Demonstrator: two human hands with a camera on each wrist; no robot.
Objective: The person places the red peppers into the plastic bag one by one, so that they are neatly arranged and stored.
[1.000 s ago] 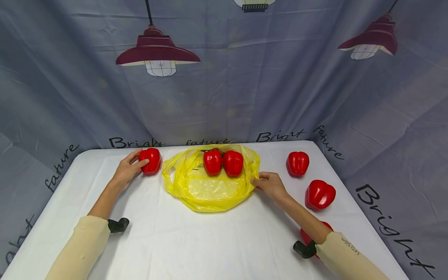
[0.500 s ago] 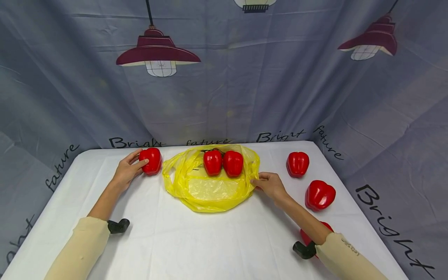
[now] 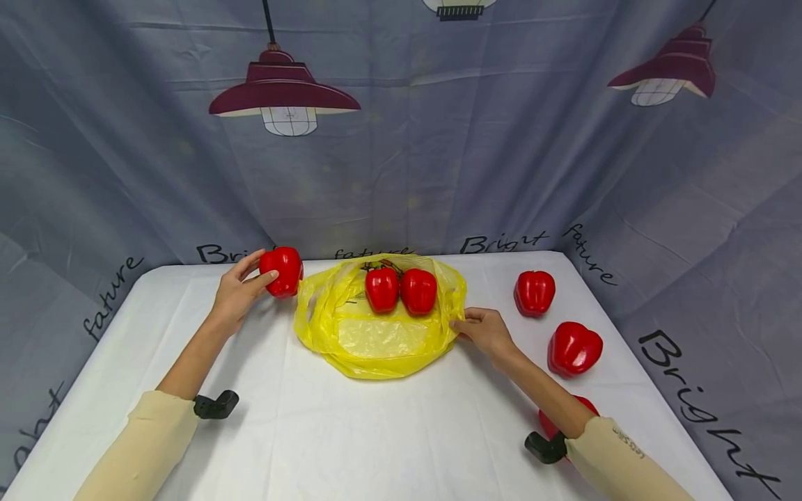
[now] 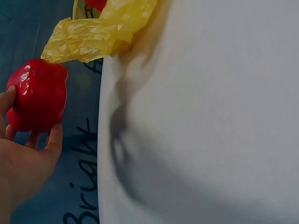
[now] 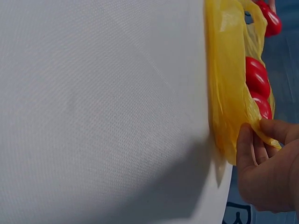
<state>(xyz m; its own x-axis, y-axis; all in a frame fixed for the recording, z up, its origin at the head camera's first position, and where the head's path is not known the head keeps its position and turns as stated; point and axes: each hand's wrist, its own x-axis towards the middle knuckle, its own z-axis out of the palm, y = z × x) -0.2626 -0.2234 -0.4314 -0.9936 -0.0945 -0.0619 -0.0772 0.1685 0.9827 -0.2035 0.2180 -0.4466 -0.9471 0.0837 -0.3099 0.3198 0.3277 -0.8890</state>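
Observation:
My left hand (image 3: 237, 292) holds a red bell pepper (image 3: 283, 271) between thumb and fingers, raised above the table at the left edge of a yellow plastic bag (image 3: 382, 348). The left wrist view shows the same pepper (image 4: 39, 95) close to the bag's crumpled edge (image 4: 93, 35). Two red bell peppers lie side by side inside the open bag, a left one (image 3: 381, 290) and a right one (image 3: 418, 291). With thumb and fingers my right hand (image 3: 485, 332) pinches the bag's right rim, seen closely in the right wrist view (image 5: 268, 158).
On the right of the white table (image 3: 376, 438) lie a far bell pepper (image 3: 535, 293), a middle one (image 3: 574, 349) and a near one (image 3: 585, 403) partly hidden by my right forearm. A grey printed curtain (image 3: 401, 174) stands behind the table.
My left hand has lifted its bell pepper off the table and moved it slightly right, toward the bag. The right hand stays on the bag's rim.

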